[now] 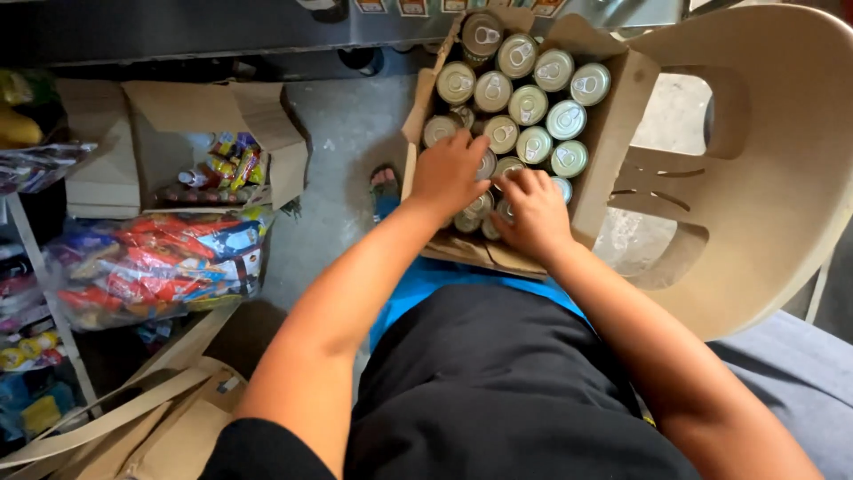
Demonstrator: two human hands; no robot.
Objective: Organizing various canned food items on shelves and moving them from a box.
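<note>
Both hands in the cardboard box (613,133): left hand (449,173) and right hand (533,213) curl over cans (529,105) at its near edge, grip unclear. Rigid, heavy, slick (grab sides, not pull-tabs).

Both my hands are down in the box (613,133) of cans (528,104) on my lap: left hand (447,172) and right hand (534,213) side by side, fingers curled over the nearest cans, beige chair (773,178) right behind.

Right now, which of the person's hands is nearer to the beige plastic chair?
Right. The right hand rests on cans by the box wall beside the beige plastic chair; the left hand lies farther away.
</note>
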